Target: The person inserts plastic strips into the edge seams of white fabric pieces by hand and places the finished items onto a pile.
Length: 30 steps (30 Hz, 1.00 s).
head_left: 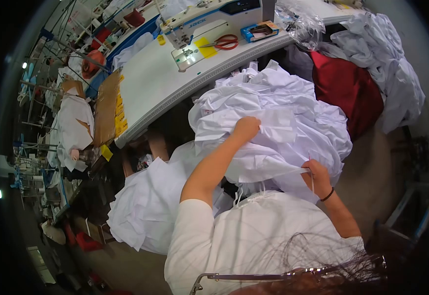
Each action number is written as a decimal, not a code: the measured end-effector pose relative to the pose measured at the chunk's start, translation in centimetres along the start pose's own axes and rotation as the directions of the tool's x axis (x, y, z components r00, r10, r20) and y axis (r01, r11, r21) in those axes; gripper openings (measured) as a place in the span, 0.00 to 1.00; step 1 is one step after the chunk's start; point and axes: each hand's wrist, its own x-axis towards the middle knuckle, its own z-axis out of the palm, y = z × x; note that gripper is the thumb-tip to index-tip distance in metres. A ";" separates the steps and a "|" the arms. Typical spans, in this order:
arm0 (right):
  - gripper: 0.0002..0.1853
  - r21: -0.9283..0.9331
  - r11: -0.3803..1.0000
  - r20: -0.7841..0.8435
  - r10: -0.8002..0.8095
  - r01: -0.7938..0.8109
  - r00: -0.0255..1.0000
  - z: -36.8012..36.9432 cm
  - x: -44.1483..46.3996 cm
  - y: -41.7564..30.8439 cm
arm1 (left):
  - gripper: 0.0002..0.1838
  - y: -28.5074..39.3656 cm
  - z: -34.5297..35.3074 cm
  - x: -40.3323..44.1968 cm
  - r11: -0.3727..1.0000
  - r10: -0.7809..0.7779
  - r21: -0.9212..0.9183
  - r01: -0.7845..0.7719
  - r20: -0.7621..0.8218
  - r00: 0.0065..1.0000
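Observation:
A large heap of white fabric pieces [273, 91] lies in front of my body, below the sewing table's edge. My left hand [248, 129] rests on the heap with its fingers closed on a fold of white cloth [278, 126]. Lower and to the right, my right hand [317, 178] pinches the edge of a white cloth [268, 164] that stretches leftward across the heap. Another stack of white fabric [148, 206] hangs to the left of my left arm.
The sewing machine [214, 22] stands on the white table [150, 88]. Red-handled scissors [225, 42] and a blue box [259, 31] lie near it. Red cloth [344, 88] and more white fabric [389, 59] are at the right. Another person's hand [74, 154] shows far left.

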 end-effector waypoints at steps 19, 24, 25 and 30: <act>0.09 -0.017 0.999 -0.260 0.025 -0.030 0.965 3.3 2.7 3.5 | 0.10 1.4 -1.9 -6.5 0.650 -0.547 -0.570 0.503 0.109 0.830; 0.10 -0.040 0.996 -0.214 -0.081 0.075 0.973 3.8 2.7 0.9 | 0.15 3.7 2.3 -1.1 -0.299 -0.419 -0.732 0.612 0.677 0.605; 0.10 -0.041 0.994 -0.218 -0.103 0.097 0.971 3.7 2.5 0.5 | 0.15 4.7 1.9 -0.2 -0.301 -0.415 -0.737 0.605 0.673 0.613; 0.10 -0.154 0.984 -0.369 -0.141 0.089 0.919 4.8 0.1 1.5 | 0.15 8.9 -4.9 4.2 -0.633 -0.074 -0.609 0.477 0.662 0.746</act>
